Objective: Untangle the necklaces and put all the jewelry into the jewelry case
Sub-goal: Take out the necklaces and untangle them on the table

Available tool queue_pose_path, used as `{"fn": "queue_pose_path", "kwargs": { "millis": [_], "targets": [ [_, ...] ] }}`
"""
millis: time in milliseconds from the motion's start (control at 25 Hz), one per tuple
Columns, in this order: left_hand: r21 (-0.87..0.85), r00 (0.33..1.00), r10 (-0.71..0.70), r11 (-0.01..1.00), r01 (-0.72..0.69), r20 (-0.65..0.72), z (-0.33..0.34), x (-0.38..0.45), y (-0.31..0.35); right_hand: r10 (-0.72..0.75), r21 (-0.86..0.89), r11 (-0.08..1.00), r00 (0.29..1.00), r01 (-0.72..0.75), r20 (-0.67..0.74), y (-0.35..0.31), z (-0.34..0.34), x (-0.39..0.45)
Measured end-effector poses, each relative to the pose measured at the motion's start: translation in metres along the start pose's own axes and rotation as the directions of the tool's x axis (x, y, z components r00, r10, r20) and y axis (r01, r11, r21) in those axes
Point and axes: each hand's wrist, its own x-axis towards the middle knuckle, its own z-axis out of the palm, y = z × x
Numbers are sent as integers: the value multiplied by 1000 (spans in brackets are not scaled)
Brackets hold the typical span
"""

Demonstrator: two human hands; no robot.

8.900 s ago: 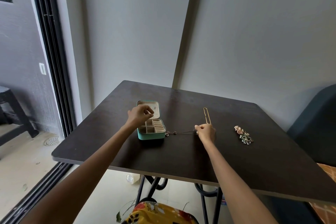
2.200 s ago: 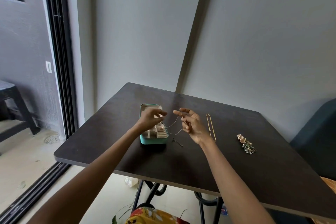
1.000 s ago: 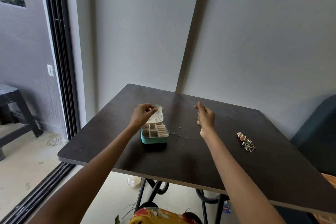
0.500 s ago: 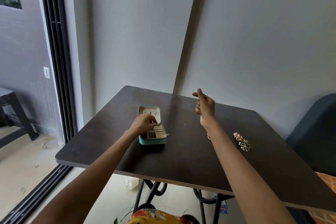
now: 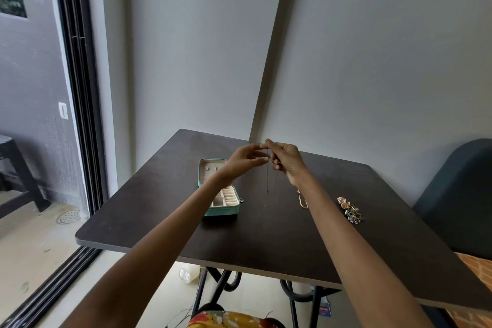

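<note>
A thin dark necklace (image 5: 267, 181) hangs in a long loop above the table, its lower end near the tabletop. My right hand (image 5: 286, 161) pinches its top between thumb and forefinger. My left hand (image 5: 243, 158) meets it from the left, fingertips pinching the same chain. The open teal jewelry case (image 5: 219, 192) stands below my left wrist, its cream compartments showing. A gold chain (image 5: 302, 201) lies on the table, partly hidden by my right forearm. A small heap of earrings and beaded pieces (image 5: 350, 209) lies to the right.
The dark square table (image 5: 266, 234) stands in a wall corner. A dark blue chair (image 5: 458, 194) is at its right. A sliding door frame (image 5: 77, 114) runs down the left. Yellow patterned cloth (image 5: 226, 321) shows below the table's front edge.
My left hand has lifted from the case and come up to my raised right hand. The dark necklace now hangs between both hands.
</note>
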Motion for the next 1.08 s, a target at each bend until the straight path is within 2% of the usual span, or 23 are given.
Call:
{"fn": "queue_pose_path", "kwargs": {
  "millis": [120, 320, 400, 520, 600, 680, 760, 880, 1080],
  "targets": [
    [-34, 997, -25, 999, 28, 79, 11, 8, 1, 3, -2, 1000, 1000, -3, -1, -3, -7, -2],
    [-128, 965, -175, 971, 202, 195, 22, 7, -13, -61, -52, 997, 997, 59, -40, -6, -32, 0],
    [-8, 940, -255, 965, 263, 226, 24, 12, -18, -85, -96, 992, 993, 78, -76, -7, -44, 3],
    [320, 895, -380, 899, 297, 235, 29, 32, -30, -113, -204, 975, 990, 94, -86, -8, -62, 6],
    [545, 874, -430, 800, 253, 226, 31, 46, -38, -115, -276, 956, 992, 95, -57, -4, -69, 9],
    [767, 894, -424, 619, 170, 144, 32, 60, -45, -107, -322, 942, 994, 93, -28, 5, -76, 10],
    [844, 926, -366, 523, 121, 93, 32, 74, -52, -89, -340, 936, 996, 85, 4, 17, -81, 11],
    [878, 937, -333, 473, 72, 103, 30, 98, -68, -86, -403, 908, 992, 117, 96, 42, -85, 12],
    [908, 953, -265, 418, -26, 149, 31, 134, -96, -142, -685, 685, 968, 247, 207, 93, -82, 7]
  ]
}}
